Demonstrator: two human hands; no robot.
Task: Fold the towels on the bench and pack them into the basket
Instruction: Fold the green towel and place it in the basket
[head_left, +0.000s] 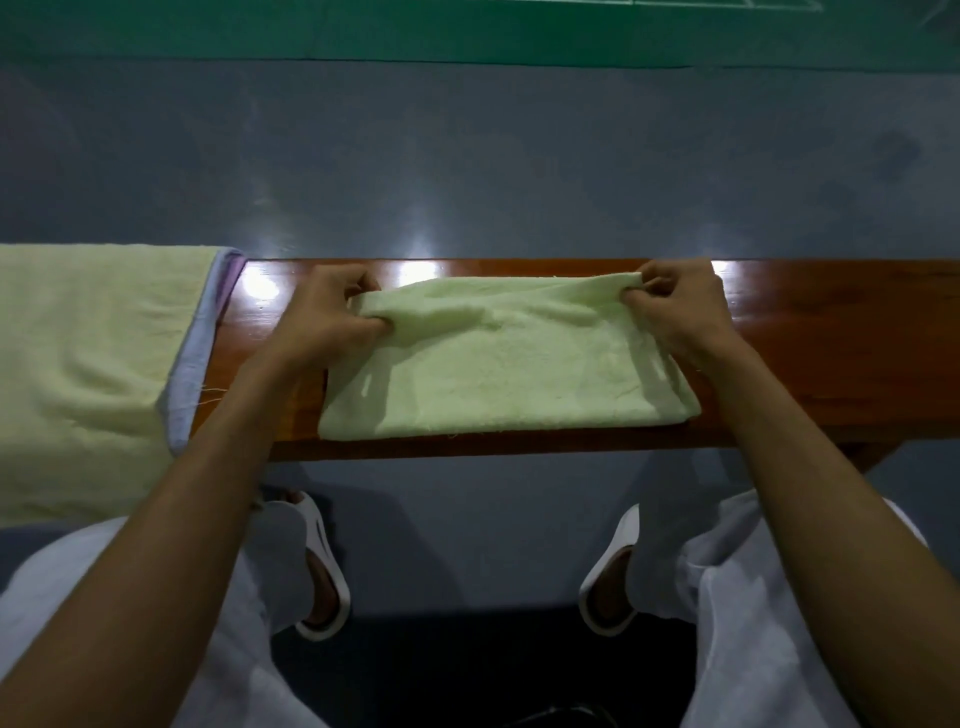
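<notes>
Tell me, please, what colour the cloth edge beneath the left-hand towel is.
The cloth edge is pale lilac; the head view shows it best.

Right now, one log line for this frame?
step: folding | left hand: pinches towel far edge | right hand: same | towel: lying on bench

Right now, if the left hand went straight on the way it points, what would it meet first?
Probably nothing: the left hand, pinching the towel, points over the far edge of the bench, with only floor beyond. Height is unclear.
</notes>
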